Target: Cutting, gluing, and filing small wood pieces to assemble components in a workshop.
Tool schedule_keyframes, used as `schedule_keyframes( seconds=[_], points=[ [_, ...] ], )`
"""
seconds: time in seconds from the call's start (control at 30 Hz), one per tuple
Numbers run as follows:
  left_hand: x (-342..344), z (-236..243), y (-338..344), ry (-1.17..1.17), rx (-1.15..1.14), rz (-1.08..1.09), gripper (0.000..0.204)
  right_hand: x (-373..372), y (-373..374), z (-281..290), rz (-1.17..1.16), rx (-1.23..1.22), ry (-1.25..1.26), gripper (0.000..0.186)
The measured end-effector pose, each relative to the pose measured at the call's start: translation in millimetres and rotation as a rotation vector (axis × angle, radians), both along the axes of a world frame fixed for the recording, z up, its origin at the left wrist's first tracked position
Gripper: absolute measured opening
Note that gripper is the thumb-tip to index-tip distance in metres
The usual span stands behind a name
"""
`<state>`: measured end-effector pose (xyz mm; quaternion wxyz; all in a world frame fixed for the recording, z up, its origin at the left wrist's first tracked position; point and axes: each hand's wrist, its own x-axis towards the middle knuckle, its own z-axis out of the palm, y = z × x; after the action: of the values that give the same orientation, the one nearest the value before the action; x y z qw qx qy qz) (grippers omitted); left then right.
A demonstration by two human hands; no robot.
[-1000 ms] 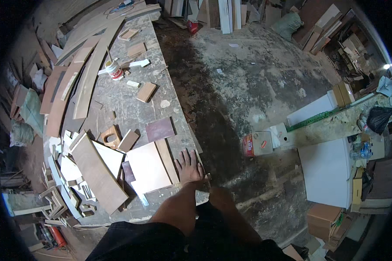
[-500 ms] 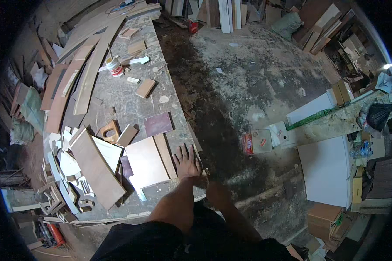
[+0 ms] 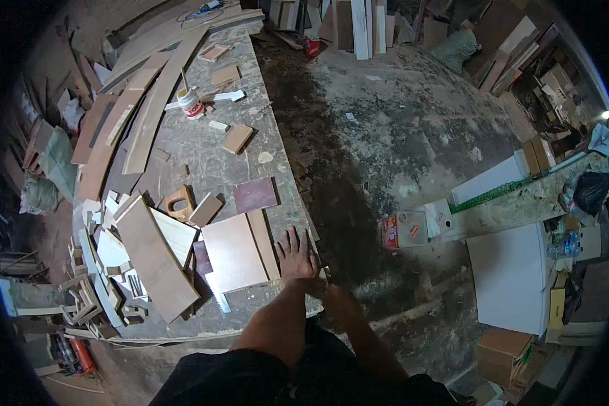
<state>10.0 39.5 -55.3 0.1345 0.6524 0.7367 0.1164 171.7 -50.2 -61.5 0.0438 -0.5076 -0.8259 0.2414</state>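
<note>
Brown narrow strip (image 3: 263,243) lies on the workbench (image 3: 210,152) beside the left hand (image 3: 296,256), its long axis pointing away from the person. That hand is flat, fingers spread, grasping nothing. The right hand (image 3: 335,298) is at the bench edge; its grip I cannot tell. Farther, 1 red-orange packet (image 3: 390,232) lies on the floor.

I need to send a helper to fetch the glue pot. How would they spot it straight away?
Start at the long workbench covered in wood offcuts. At its far end, beside the long curved planks, stands a small white pot with a red band and a stick poking out. It is the only round container among flat boards.
</note>
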Motion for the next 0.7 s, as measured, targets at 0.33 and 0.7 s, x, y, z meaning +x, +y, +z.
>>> schedule_keyframes(
  seconds=[0.33, 0.7],
  points=[
    [6.2, 1.4, -0.6, -0.017, 0.069, 0.003, 0.070, 7.6, 1.6, 11.9, 0.000, -0.042, -0.147, 0.028],
    [0.4, 4.3, 1.5, 0.019, 0.000, 0.064, 0.071, -42.5, 77.3, 166.9, -0.477, -0.070, 0.038, 0.024]
  ],
)
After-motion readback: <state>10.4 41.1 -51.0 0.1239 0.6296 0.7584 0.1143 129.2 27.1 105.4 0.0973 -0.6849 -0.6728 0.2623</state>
